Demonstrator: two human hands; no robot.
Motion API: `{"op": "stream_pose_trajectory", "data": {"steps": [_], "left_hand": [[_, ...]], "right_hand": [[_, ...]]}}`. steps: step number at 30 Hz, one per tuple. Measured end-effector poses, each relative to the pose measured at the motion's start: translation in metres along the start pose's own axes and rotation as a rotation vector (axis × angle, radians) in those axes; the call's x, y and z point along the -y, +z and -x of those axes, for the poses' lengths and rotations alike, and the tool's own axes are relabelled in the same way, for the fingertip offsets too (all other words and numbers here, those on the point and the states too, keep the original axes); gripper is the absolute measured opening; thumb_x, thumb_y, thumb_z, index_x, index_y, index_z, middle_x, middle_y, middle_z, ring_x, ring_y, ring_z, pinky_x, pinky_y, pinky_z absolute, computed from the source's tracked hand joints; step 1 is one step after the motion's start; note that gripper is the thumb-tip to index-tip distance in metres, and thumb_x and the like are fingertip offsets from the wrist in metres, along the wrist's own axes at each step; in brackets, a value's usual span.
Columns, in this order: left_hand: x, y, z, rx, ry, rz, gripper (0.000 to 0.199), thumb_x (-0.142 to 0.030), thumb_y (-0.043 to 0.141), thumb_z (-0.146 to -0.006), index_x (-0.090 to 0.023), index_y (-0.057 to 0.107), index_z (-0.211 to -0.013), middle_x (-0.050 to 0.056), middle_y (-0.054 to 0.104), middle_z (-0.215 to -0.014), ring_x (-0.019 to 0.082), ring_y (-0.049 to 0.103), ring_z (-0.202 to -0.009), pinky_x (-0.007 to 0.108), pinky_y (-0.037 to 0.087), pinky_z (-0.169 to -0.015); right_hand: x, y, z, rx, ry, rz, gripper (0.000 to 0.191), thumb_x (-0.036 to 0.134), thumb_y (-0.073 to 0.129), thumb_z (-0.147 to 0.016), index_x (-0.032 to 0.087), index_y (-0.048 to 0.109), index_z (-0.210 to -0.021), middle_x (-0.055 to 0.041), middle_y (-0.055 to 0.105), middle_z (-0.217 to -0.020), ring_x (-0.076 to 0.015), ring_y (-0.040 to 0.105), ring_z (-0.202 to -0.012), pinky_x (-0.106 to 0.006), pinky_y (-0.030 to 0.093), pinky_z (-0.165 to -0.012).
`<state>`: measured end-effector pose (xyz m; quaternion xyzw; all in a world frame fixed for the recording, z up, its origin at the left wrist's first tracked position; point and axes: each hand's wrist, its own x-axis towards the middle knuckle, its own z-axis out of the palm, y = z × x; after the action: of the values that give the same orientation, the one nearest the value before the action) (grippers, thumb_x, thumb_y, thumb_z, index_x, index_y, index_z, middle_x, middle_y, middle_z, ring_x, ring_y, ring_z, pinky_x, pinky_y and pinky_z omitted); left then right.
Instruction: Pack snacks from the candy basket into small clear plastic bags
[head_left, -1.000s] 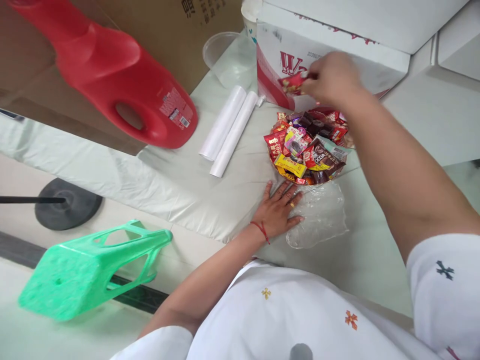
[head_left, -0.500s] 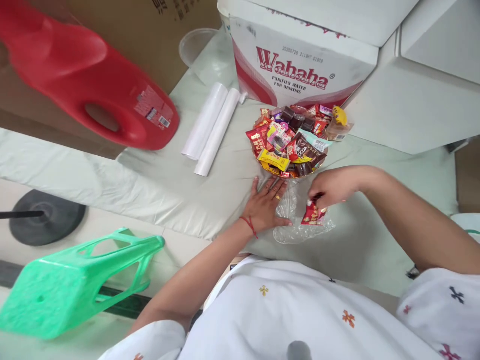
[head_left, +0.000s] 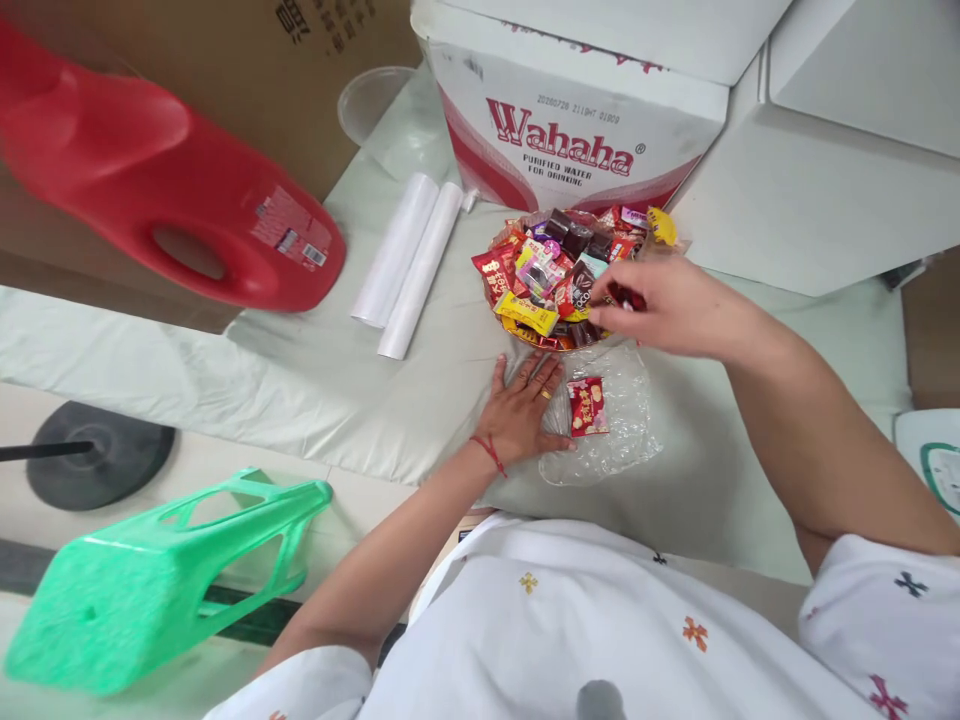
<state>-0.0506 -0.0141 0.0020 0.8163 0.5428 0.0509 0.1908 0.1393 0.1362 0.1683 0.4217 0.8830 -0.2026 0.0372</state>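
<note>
My left hand [head_left: 521, 410] lies flat with fingers spread, its thumb on the edge of a clear crinkled plastic bag [head_left: 626, 425]. A small red wrapped candy packet [head_left: 587, 406] rests on that bag, right of the thumb. Just beyond sits a bowl [head_left: 562, 347] heaped with wrapped sweets, including a yellow packet [head_left: 526, 313] and a brown cocoa one [head_left: 580, 286]. Over the bowl's right side, my right hand [head_left: 660, 300] is pinched around a dark red wrapped candy [head_left: 626, 297], mostly covered by the fingers.
Behind the bowl stands a Wahaha water carton [head_left: 570, 130]. Two white rolls [head_left: 420, 265] lie to its left, near a clear plastic container [head_left: 375, 105]. A large red jug [head_left: 225, 200] fills the upper left. On the floor is a green stool [head_left: 150, 590].
My right hand has moved from the plastic bag up to the bowl's right side. The red packet it was touching now lies on the bag. My left hand stays in place.
</note>
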Motion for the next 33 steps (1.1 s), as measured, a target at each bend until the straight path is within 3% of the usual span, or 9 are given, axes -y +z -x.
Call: {"op": "stream_pose_trajectory", "data": {"steps": [6, 11, 14, 16, 18, 22, 27, 29, 33], "left_hand": [[-0.001, -0.001, -0.002, 0.027, -0.006, -0.006, 0.119, -0.087, 0.058, -0.077, -0.014, 0.026, -0.167, 0.016, 0.025, -0.173, 0.039, 0.016, -0.162, 0.069, -0.008, -0.127], [-0.001, -0.002, -0.001, 0.001, 0.001, 0.004, 0.12, -0.086, 0.061, -0.077, -0.014, 0.026, -0.167, 0.017, 0.027, -0.173, 0.04, 0.017, -0.161, 0.071, -0.006, -0.127], [-0.001, -0.002, 0.001, -0.022, 0.019, 0.016, 0.117, -0.084, 0.063, -0.077, -0.018, 0.026, -0.167, 0.017, 0.028, -0.172, 0.041, 0.017, -0.161, 0.072, -0.006, -0.126], [0.0, -0.002, 0.002, -0.031, 0.039, 0.025, 0.116, -0.083, 0.064, -0.077, -0.022, 0.026, -0.167, 0.016, 0.027, -0.173, 0.04, 0.019, -0.161, 0.072, -0.008, -0.125], [0.001, -0.002, 0.002, -0.039, 0.049, 0.023, 0.115, -0.083, 0.066, -0.076, -0.025, 0.027, -0.167, 0.016, 0.027, -0.173, 0.041, 0.019, -0.161, 0.073, -0.009, -0.125], [0.0, -0.001, 0.002, -0.042, 0.041, 0.002, 0.107, -0.081, 0.068, -0.076, -0.032, 0.032, -0.165, 0.013, 0.026, -0.174, 0.042, 0.021, -0.16, 0.075, -0.008, -0.123], [-0.002, 0.0, 0.003, -0.042, 0.03, 0.002, 0.109, -0.082, 0.065, -0.077, -0.027, 0.032, -0.165, 0.015, 0.027, -0.173, 0.041, 0.02, -0.16, 0.076, -0.009, -0.122], [-0.003, 0.0, 0.002, -0.046, 0.026, -0.004, 0.109, -0.082, 0.064, -0.078, -0.026, 0.032, -0.165, 0.015, 0.027, -0.173, 0.041, 0.02, -0.16, 0.076, -0.009, -0.122], [-0.004, -0.001, 0.004, -0.048, 0.019, -0.015, 0.1, -0.072, 0.065, -0.083, -0.024, 0.033, -0.165, 0.016, 0.029, -0.172, 0.041, 0.022, -0.16, 0.075, -0.005, -0.123]], "right_hand": [[0.008, 0.003, -0.051, -0.177, -0.07, 0.003, 0.057, 0.052, 0.063, -0.093, 0.015, 0.062, -0.137, -0.0111, 0.071, -0.115, -0.031, 0.065, -0.106, -0.043, 0.049, -0.092], [-0.004, 0.004, 0.004, -0.33, -0.06, -0.121, 0.045, 0.052, 0.055, -0.099, 0.022, 0.065, -0.13, -0.0102, 0.065, -0.13, -0.0285, 0.064, -0.114, -0.043, 0.052, -0.094], [-0.029, 0.043, 0.058, -0.455, 0.286, -0.18, 0.04, 0.051, 0.044, -0.103, 0.022, 0.067, -0.119, -0.0091, 0.07, -0.11, -0.0258, 0.067, -0.098, -0.04, 0.053, -0.084], [-0.043, 0.086, 0.088, -0.353, 0.527, -0.142, 0.043, 0.054, 0.045, -0.1, 0.019, 0.068, -0.109, -0.0117, 0.07, -0.097, -0.0283, 0.065, -0.089, -0.043, 0.052, -0.08], [-0.049, 0.129, 0.108, -0.238, 0.639, -0.104, 0.046, 0.06, 0.048, -0.097, 0.019, 0.068, -0.102, -0.0144, 0.069, -0.095, -0.0324, 0.062, -0.093, -0.046, 0.051, -0.081], [-0.037, 0.171, 0.12, -0.359, 0.561, -0.233, 0.027, 0.046, 0.055, -0.093, 0.021, 0.063, -0.086, -0.0131, 0.067, -0.098, -0.0298, 0.061, -0.098, -0.048, 0.049, -0.094], [-0.006, 0.152, 0.112, -0.522, 0.466, -0.511, 0.019, 0.04, 0.055, -0.094, 0.023, 0.057, -0.086, -0.0113, 0.067, -0.122, -0.017, 0.063, -0.071, -0.035, 0.054, -0.071], [0.012, 0.148, 0.106, -0.479, 0.407, -0.46, 0.019, 0.038, 0.053, -0.097, 0.023, 0.06, -0.09, -0.0118, 0.066, -0.134, -0.015, 0.062, -0.065, -0.036, 0.056, -0.074], [0.05, 0.164, 0.087, -0.212, 0.302, -0.167, 0.033, 0.036, 0.043, -0.103, 0.021, 0.067, -0.12, -0.014, 0.049, -0.16, -0.0256, 0.073, -0.096, -0.04, 0.059, -0.079]]}}
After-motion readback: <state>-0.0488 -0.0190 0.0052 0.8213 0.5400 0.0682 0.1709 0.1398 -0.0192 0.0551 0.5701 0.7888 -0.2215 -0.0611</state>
